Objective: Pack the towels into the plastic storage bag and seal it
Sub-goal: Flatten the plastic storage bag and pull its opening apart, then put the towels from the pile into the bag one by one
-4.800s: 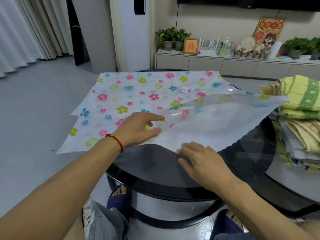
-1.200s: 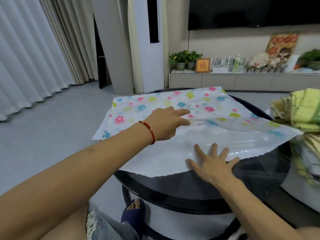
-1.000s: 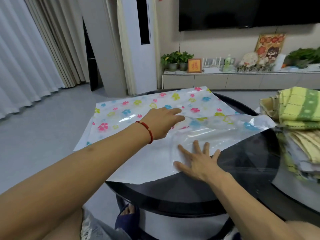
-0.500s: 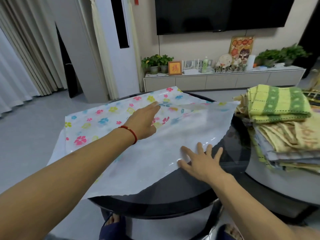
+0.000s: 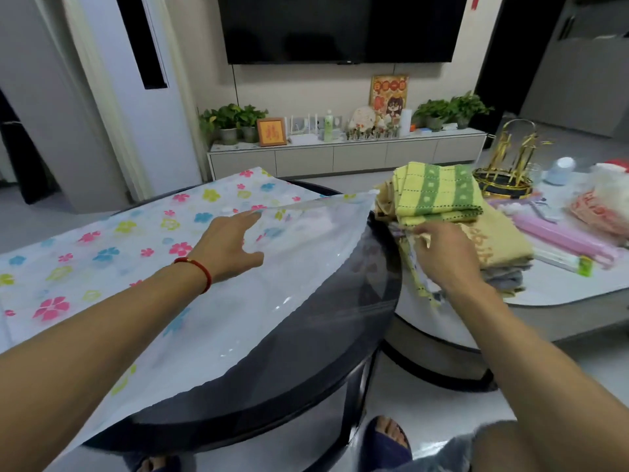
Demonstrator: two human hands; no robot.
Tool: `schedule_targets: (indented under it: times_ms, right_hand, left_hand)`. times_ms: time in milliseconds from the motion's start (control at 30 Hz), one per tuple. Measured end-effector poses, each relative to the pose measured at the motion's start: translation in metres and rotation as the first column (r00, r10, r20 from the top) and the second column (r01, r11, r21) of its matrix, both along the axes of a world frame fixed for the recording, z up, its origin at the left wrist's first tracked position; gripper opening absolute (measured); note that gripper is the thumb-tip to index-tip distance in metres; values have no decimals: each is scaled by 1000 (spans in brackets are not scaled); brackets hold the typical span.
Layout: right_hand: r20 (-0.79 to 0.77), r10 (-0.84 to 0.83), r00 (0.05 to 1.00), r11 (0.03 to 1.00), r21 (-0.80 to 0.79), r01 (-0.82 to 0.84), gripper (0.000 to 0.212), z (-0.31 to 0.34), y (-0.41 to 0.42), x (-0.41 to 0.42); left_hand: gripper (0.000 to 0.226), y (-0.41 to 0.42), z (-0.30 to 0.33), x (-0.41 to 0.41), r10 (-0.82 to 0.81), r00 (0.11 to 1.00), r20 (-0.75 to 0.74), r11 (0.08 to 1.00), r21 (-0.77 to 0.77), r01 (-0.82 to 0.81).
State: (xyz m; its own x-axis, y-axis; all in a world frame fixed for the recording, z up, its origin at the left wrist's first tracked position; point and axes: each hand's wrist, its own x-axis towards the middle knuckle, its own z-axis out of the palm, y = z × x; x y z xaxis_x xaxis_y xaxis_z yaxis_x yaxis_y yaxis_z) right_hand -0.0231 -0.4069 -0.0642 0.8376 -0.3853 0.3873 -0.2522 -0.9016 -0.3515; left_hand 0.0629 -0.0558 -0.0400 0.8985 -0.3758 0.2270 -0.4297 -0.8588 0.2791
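Feet in dark slippers (image 5: 386, 441) show at the bottom, under your arms. Just past them is the round dark bench (image 5: 306, 352) with a shiny glass top.

Your plastic storage bag (image 5: 143, 267) lies flat on that bench. It is white with pink, blue and yellow flowers. Its near part is see-through, and you can see no towels inside it. One corner hangs off the near edge of the bench.

Your left hand (image 5: 231, 243) is at the bag's open end. The fingers reach forward and hold the top clear sheet up a little, so the mouth of the bag gapes toward the right. A red string band (image 5: 197, 270) sits on that wrist.

Your right hand (image 5: 439, 247) is over on the pile of towels (image 5: 459, 226), well apart from your left hand. Its fingers curl into the side of the pile, round some of the folded cloth. The pile sits on a second, pale bench (image 5: 578, 284), just beside the mouth of the bag. The top towel is yellow with green bands. Tan and grey ones lie under it.

Farther right on the pale bench are a long pink thing (image 5: 561, 236), a gold wire rack (image 5: 507, 165) and a white plastic bag with red print (image 5: 602, 206).

Far back, a low cabinet (image 5: 340, 158) holds green plants and small things. A big black TV (image 5: 340, 28) hangs on the wall above it.
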Motion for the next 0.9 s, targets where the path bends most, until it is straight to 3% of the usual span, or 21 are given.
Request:
schedule_targets:
  times_ms: [67, 200, 367, 467, 533, 633, 700, 767, 900]
  right_hand:
    - [-11, -91, 996, 994, -63, 90, 29, 5, -33, 2]
    - [36, -169, 985, 985, -33, 170, 32, 13, -73, 21]
    - [-64, -150, 987, 940, 301, 162, 27, 29, -96, 64]
    - [-114, -246, 963, 910, 314, 270, 22, 33, -105, 79]
    - [-129, -276, 953, 895, 327, 303, 29, 36, -110, 87]
    - [-96, -185, 978, 858, 470, 208, 51, 43, -118, 93]
    - [-56, -70, 996, 758, 646, 89, 54, 49, -119, 99]
    - [-7, 19, 1000, 588, 809, -6, 59, 58, -113, 99]
    - [169, 175, 970, 249, 946, -210, 62, 79, -82, 79]
  left_hand:
    - [81, -6, 3, 1, -3, 1000, -12, 1000, -2, 3]
    - [81, -12, 9, 2, 21, 1000, -16, 999, 37, -20]
    - [78, -15, 18, 13, 19, 999, 29, 996, 90, -21]
    - [83, -15, 24, 19, 11, 1000, 22, 994, 107, -13]
    - [86, -15, 25, 20, 3, 1000, 19, 990, 141, -6]
    - [90, -11, 24, 19, -24, 998, 52, 970, 245, 11]
    - [93, -7, 25, 18, -43, 995, 89, 946, 324, 12]
    - [97, -6, 27, 19, -58, 993, 106, 920, 392, 12]
    - [105, 2, 35, 15, -61, 992, 108, 913, 407, 12]
